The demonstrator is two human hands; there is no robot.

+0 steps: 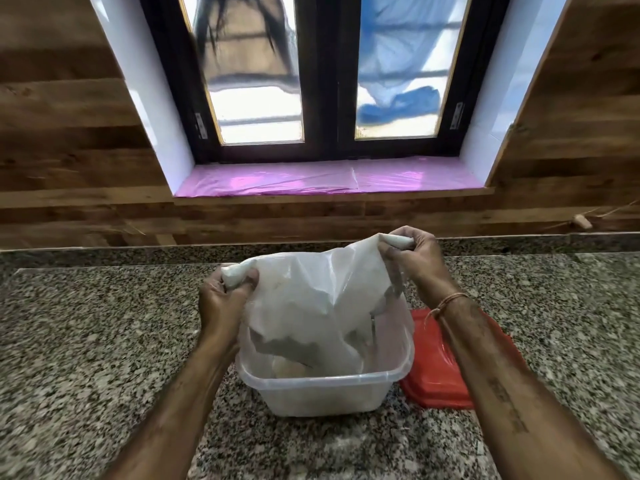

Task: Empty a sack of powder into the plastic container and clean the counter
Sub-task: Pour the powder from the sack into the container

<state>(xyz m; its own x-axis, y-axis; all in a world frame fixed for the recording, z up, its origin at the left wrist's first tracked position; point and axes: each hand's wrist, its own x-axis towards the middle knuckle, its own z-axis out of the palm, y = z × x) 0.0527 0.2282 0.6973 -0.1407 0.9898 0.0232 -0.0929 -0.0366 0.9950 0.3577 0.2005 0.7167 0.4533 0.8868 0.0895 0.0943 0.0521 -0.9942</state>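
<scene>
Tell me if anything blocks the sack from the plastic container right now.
Nothing visible does. The sack hangs with its lower end inside the open plastic container, left hand and right hand gripping its upper corners. The red lid lies beside it, off the opening.

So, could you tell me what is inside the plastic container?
The lower end of the white sack hangs inside the plastic container, with pale powder beneath it. The sack covers the rest, so the amount is unclear.

Lower end of sack (304,306) buried in container (322,396), opening unseen. Part of red lid (440,375) behind container, right forearm (485,362). Both forearms cut at bottom edge.
</scene>
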